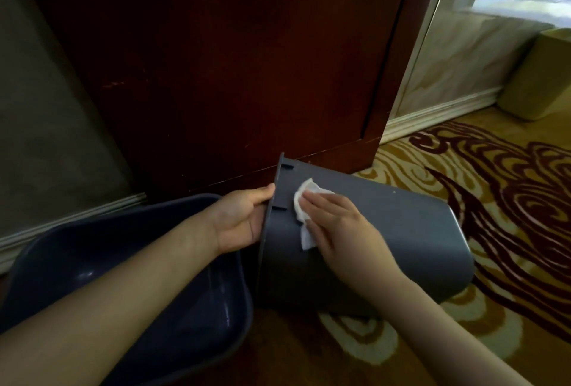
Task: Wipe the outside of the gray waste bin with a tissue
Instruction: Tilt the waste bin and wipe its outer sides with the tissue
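Gray waste bin is tipped on its side on the patterned carpet, open end facing left, base pointing right, just in front of the dark wooden door.

Left hand clamps the rim at the open end: thumb visible on the edge, fingers hidden, presumably curled inside. It's bracing the bin, nothing else in it.

Right hand lies flat, palm down, fingers together, pressing a white tissue onto the upturned side wall close to the rim, right next to the small ribs there. Tissue is crumpled, partly poking out past the fingertips and under the palm edge.

Step in hand: mid-wipe on the upper-facing panel, near the rim end. My read is the task is under way but far from complete. Only this face is being reached; the stretch toward the base looks unwiped, can't confirm. The underside against the carpet is out of reach as it lies.

Next move, as I'd judge it: drag the tissue along the wall toward the base with even pressure, then have the left hand roll the bin to bring up a new face. Ribs near the rim could snag or tear the tissue.

Second dark blue tub sits open just left of the bin, under the left forearm. Yellowish bin stands by the far wall, well apart.
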The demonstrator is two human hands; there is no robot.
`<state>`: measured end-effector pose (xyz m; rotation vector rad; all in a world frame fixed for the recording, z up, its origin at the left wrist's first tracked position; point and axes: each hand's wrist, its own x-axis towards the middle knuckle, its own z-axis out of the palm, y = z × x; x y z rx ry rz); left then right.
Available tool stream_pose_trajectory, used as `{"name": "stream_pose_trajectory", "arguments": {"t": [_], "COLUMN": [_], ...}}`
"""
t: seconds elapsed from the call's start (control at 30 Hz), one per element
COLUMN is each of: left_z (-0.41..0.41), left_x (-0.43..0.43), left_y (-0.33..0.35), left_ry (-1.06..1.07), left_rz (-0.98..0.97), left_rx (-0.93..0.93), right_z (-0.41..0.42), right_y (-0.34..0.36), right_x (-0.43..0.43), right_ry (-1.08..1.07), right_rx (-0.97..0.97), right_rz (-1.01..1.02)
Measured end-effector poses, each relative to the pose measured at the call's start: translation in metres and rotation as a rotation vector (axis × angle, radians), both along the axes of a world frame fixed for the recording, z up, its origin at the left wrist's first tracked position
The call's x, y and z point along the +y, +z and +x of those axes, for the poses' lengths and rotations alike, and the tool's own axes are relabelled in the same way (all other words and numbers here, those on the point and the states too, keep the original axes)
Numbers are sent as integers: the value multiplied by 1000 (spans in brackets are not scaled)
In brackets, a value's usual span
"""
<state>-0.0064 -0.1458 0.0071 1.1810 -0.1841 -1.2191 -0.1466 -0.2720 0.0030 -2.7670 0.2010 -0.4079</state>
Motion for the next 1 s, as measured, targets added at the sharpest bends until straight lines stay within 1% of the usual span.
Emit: {"name": "stream_pose_trajectory", "arguments": {"t": [0.1,0.13,0.23,0.37,0.43,0.5,0.57,0.7,0.8,0.93,1.0], "left_z": [-1,-2,-1,-1,-1,-1,0,1,1,-1,-2], "left_x": [-2,-2,-2,1,2,2,3,4,4,3,1], "left_y": [-1,-2,-4,-6,-6,-7,-7,-9,-9,-8,-7], "left_ry": [2,5,27,18,20,18,16,19,25,47,56], "left_rz": [21,25,18,3,-1,-12,-25,-24,-28,-14,5], "left_rx": [-48,-61,-66,-55,-45,-35,-25,-13,-14,-19,-41], "right_z": [-12,-11,9,54,73,85,90,95,97,87,81], "right_y": [0,1,7,18,23,21,16,12,16,15,11], "right_x": [-18,-23,-29,-19,-16,-14,-13,-10,-12,-20,-28], "right_ry": [-166,-223,-296,-296,-222,-96,-27,-91,-108,-9,-22], "right_rx": [36,16,-171,-363,-336,-196,-80,-59,-6,-78,-87], "right_rz": [-4,13,128,271,263,242,203,112,12,-24,-36]}}
